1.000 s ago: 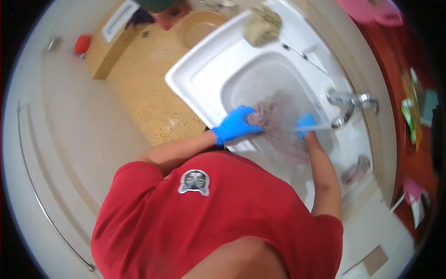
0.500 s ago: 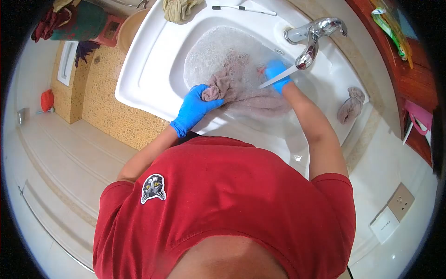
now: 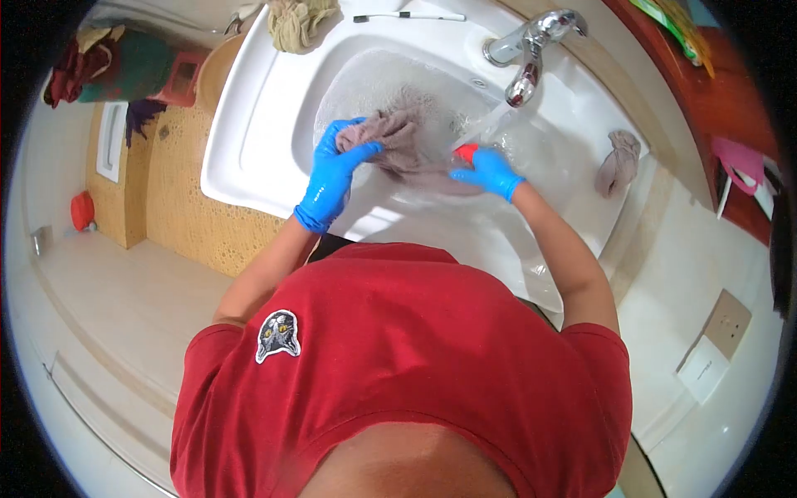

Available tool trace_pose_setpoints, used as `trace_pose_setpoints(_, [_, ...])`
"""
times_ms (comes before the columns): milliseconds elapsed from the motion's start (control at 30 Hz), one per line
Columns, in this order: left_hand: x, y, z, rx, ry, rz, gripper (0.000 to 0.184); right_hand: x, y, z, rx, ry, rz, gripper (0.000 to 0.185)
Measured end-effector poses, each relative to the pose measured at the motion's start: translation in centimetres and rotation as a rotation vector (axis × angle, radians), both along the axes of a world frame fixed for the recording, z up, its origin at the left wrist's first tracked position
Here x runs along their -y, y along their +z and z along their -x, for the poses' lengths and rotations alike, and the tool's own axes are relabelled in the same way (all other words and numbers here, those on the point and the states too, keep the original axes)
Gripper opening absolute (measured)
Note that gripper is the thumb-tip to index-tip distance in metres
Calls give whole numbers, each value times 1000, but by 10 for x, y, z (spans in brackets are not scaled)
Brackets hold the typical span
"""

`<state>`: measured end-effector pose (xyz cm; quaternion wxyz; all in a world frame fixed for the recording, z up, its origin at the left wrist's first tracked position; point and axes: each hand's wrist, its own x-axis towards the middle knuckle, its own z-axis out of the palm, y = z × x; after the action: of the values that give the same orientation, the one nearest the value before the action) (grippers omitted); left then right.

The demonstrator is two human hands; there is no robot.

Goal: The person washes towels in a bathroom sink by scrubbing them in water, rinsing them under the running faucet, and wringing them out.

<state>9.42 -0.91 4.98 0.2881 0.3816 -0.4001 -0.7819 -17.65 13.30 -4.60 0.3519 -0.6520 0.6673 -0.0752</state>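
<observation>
The white sink (image 3: 257, 124) spreads around and beyond both grips, with sudsy water (image 3: 365, 70) in its bowl. In it is the mauve cloth (image 3: 397, 137), bunched against the left hand (image 3: 339, 170), whose thumb and fingers pinch its gathered end; from that grip its long axis trails rightward and slightly toward the body, its far end lying near the right hand (image 3: 491, 172). The left hand is nearer the bulk. The faucet (image 3: 535, 50) stands beyond the right grip, which is curled narrow on a red object (image 3: 466, 153), partly hidden; whether it also touches the cloth I cannot tell. Any print on the white box (image 3: 704, 368), well right of both grips, is too small to read; no brand is legible.
</observation>
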Motion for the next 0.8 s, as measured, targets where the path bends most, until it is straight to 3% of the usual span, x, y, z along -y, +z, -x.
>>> trace_pose_setpoints(100, [13,10,6,-202,38,-150,26,-34,5,-25,190,-202,-59,55])
trace_pose_setpoints(200, [17,15,11,-275,-32,-187,23,-42,29,-49,193,-137,-169,55])
trace_pose_setpoints(233, [13,20,13,-282,-72,-166,23,-32,49,-55,83,-114,-227,59])
trace_pose_setpoints(333, [1,40,19,-312,-213,-101,23,-22,43,-83,394,-639,301,61])
trace_pose_setpoints(433, [1,71,21,-343,-388,-21,22,-1,57,-84,1029,-1118,232,61])
trace_pose_setpoints(533, [5,93,25,-407,-491,32,23,4,62,-89,1399,-1043,126,53])
trace_pose_setpoints(633, [10,110,29,-475,-503,69,25,2,103,-102,1451,-917,98,44])
trace_pose_setpoints(733, [22,129,28,-499,-485,101,26,-8,131,-94,1050,-730,59,33])
trace_pose_setpoints(800, [37,132,25,-416,-480,217,29,-11,167,-92,800,-799,217,28])
